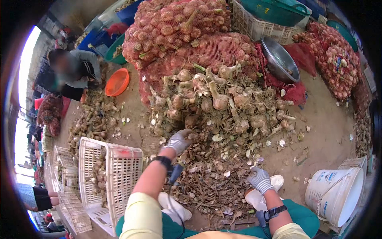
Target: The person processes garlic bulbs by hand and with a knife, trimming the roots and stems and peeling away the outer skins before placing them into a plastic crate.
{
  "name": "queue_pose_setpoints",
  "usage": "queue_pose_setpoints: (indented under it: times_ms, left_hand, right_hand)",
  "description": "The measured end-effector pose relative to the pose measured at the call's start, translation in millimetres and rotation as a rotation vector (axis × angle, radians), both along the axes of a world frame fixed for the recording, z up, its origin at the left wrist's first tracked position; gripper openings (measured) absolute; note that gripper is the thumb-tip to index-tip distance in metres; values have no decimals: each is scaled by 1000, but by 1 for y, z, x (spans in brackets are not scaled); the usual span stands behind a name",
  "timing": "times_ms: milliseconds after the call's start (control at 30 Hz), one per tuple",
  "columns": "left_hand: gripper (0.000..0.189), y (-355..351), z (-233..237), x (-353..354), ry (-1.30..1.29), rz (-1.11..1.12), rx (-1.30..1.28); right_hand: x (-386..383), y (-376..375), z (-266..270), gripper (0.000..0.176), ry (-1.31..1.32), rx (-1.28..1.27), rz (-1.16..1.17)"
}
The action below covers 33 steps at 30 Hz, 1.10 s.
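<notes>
My left hand (180,142), in a grey-and-white striped glove, reaches to the lower edge of the garlic heap. Its fingers close around a brownish garlic bulb (194,138), partly hidden among the others. My right hand (260,180), gloved the same way, is curled low over the dry trimmings near my right shoe. Something thin and dark shows at its fingertips, too small to name. In front of both hands rises the pile of untrimmed garlic (218,99) with stalks and roots. Below it spreads a bed of brown husks and leaves (215,175).
Full red net sacks of garlic (175,28) stand behind the heap, with a metal basin (280,59) to their right. White plastic crates (125,171) are at left, a white bucket (318,195) at right. Beyond an orange basin (117,82), another person (77,71) sits.
</notes>
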<state>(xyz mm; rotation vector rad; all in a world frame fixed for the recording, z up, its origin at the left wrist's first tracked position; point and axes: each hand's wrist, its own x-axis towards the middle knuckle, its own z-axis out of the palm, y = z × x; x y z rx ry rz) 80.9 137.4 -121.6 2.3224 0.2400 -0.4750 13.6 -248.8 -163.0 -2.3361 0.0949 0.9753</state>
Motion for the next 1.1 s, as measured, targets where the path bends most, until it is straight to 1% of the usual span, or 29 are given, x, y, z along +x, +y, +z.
queue_pose_setpoints:
  times_ms: [33,67,100,133,167,200,267,300,333,400,433,500,533,567,600,633,667,733,767,800,833,867,900,933,967,1000,1067,1100]
  left_hand:
    - [54,-1,-37,8,-20,25,87]
    - [55,-10,-52,11,-41,48,175]
    - [51,-24,-65,7,-31,136,289]
    - [48,-40,-68,0,-18,224,407]
    - [51,-48,-71,-5,79,267,266]
    - [52,-58,-74,-14,-8,225,404]
    - [48,-58,-92,-31,-8,98,510]
    - [48,-56,-98,-37,-9,100,516]
    - [49,-55,-97,-40,-29,74,544]
    - [51,-49,-94,-43,-59,41,577]
    - [55,-45,-87,-47,-90,23,269]
    - [65,-59,-40,-51,-65,-8,81]
    - [65,-61,-28,-55,-66,-17,90]
    - [64,-59,-19,-59,32,29,-206]
    - [64,-59,-8,-62,130,74,-502]
    - [60,-65,7,-69,258,114,-698]
    - [60,-77,28,-76,262,103,-694]
    - [56,-106,69,-88,267,50,-950]
    - [54,-120,73,-97,323,117,-1000]
    - [58,-134,71,-104,379,197,-1077]
    - [58,-152,98,-102,337,-1,-1032]
    - [58,-160,113,-103,311,-101,-1007]
    - [58,-168,128,-105,281,-199,-982]
    - [60,-169,128,-109,365,-172,-956]
    - [63,-170,130,-114,449,-143,-927]
    - [63,-173,131,-124,442,-144,-921]
    - [64,-180,134,-144,9,51,-767]
    - [63,-181,135,-142,20,90,-541]
  right_hand:
    - [3,4,21,53,-11,-54,-2]
    - [3,5,30,53,-10,-75,-1]
    - [3,5,37,52,-19,-64,-10]
    - [3,5,41,51,-26,-51,-19]
    - [5,7,42,51,-24,-62,-16]
    - [6,8,44,48,-33,-88,6]
    - [6,10,45,43,-51,-127,51]
    - [3,8,35,41,-17,-53,17]
    - [3,10,37,41,-22,-45,16]
    - [0,13,42,39,-143,-38,68]
    - [-2,11,43,39,-146,-34,58]
    - [-1,7,45,37,-125,13,42]
    - [-2,5,44,36,-115,38,35]
    - [-2,6,43,34,-102,127,19]
    - [-4,4,45,34,-107,134,13]
    - [-6,12,59,32,-138,343,-69]
    - [-9,19,70,30,-167,550,-155]
    - [-15,34,85,27,-114,746,-137]
    - [-24,40,88,29,-163,798,-142]
    - [-31,45,90,31,-213,848,-143]
    - [-35,46,120,40,-215,828,-172]
    - [-39,45,120,40,-224,827,-173]
    - [-44,44,117,43,-188,822,-233]
    - [-47,43,122,46,-151,818,-291]
    - [-50,37,134,46,-75,882,-328]
    - [-50,34,137,46,-79,889,-325]
    - [-51,28,146,43,-109,830,-119]
    - [-57,29,153,40,-253,903,-146]
